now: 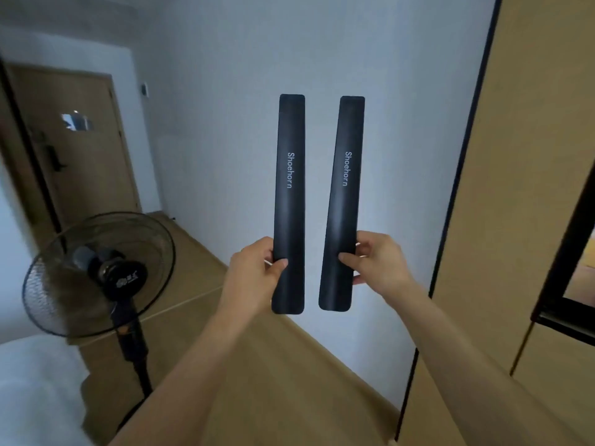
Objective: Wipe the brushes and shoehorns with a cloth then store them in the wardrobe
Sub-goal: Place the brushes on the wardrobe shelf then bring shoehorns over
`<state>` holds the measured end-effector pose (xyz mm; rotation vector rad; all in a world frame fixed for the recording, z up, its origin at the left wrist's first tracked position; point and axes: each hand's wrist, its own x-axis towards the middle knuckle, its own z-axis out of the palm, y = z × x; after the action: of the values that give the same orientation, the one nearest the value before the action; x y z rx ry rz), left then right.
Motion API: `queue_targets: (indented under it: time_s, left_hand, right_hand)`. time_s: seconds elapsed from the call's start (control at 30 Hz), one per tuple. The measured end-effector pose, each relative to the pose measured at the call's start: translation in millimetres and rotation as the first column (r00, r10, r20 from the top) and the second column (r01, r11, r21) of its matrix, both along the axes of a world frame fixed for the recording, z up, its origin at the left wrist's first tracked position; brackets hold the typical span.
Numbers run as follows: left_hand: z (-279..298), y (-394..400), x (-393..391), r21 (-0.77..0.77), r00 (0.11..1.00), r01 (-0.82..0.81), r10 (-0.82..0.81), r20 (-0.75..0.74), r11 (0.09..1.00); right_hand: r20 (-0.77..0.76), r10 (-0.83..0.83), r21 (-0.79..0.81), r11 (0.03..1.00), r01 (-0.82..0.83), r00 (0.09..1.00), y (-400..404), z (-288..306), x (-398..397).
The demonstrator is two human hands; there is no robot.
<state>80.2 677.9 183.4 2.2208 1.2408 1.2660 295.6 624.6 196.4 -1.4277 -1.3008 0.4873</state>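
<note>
Two long black shoehorns, each printed "Shoehorn", stand upright side by side in front of a white wall. My left hand (257, 272) grips the left shoehorn (289, 188) near its lower end. My right hand (380, 262) grips the right shoehorn (344, 194) at about the same height. A narrow gap separates the two shoehorns. The tan wardrobe (515, 188) stands at the right, with a dark-framed opening (566, 268) at the far right edge. No cloth or brush is in view.
A black pedestal fan (103, 272) stands at the lower left on the wooden floor (257, 365). A white bed corner (35, 391) lies below it. A wooden door (80, 140) is at the back left.
</note>
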Motion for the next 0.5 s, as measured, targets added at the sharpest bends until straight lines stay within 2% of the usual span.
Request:
queue_targets:
  time_s: [0.2, 0.5]
  left_hand:
    - [-4.7, 71.4, -0.7, -0.024, 0.98, -0.194, 0.193, -0.04, 0.981]
    - [15.4, 172.5, 38.3, -0.051, 0.913, -0.408, 0.409, -0.008, 0.911]
  right_hand:
    - [-0.031, 0.206, 0.011, 0.979, -0.206, 0.978, 114.6, -13.1, 7.4]
    - [0.062, 0.456, 0.03, 0.888, -0.458, 0.888, 268.6, 7.4, 39.3]
